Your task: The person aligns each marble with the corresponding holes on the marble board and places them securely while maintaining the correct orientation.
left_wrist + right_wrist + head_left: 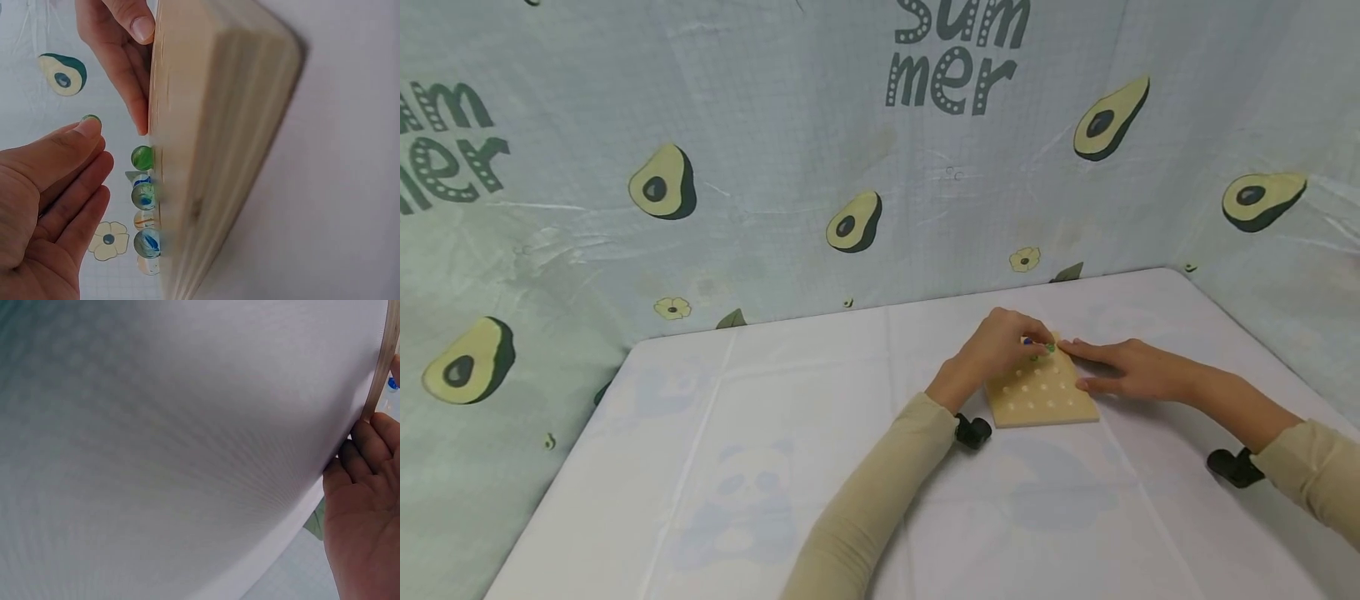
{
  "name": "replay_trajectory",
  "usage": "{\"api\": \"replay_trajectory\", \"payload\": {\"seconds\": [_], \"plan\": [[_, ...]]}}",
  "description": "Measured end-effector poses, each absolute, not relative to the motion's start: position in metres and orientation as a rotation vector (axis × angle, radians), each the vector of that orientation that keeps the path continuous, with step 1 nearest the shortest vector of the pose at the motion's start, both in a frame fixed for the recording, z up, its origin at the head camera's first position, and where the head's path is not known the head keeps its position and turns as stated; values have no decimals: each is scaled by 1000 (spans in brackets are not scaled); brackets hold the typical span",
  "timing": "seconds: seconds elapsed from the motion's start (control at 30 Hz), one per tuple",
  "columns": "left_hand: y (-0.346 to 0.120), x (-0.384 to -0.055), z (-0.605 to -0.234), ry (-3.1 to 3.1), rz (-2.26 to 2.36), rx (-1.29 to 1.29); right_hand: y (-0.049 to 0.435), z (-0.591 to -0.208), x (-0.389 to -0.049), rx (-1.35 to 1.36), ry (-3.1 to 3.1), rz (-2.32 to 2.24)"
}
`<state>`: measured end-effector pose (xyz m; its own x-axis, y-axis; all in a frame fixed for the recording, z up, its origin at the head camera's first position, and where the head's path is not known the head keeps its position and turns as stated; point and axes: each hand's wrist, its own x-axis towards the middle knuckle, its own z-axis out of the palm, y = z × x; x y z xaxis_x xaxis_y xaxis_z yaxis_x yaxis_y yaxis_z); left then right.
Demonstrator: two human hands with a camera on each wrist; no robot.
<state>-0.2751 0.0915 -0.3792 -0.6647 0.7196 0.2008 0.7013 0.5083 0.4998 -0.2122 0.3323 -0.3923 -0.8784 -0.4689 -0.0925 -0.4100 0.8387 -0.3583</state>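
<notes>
A square wooden board [1047, 410] with rows of round hollows lies on the table. Over its far part is my left hand [1000, 346], which pinches a green marble [91, 117] between thumb and fingertips. In the left wrist view the pinched marble is mostly hidden by the thumb, and it stands apart from the board's face. Several glass marbles sit in a row on the board, among them a green one [142, 157] and a blue-streaked one [147, 242]. My right hand [1138, 368] rests along the board's right edge, its fingertips touching the side [377, 387].
A white tablecloth [760, 433] with faint panda prints covers the table. Behind it hangs a pale curtain [760, 108] printed with avocados and lettering. Dark wrist cameras, one on the left wrist [973, 432] and one on the right wrist [1234, 468], hang low near the cloth.
</notes>
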Motion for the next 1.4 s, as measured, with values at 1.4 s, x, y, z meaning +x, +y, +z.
{"api": "replay_trajectory", "payload": {"seconds": [1.4], "plan": [[114, -287, -361, 2698, 617, 1100, 333, -389, -216, -676, 2808, -487]]}}
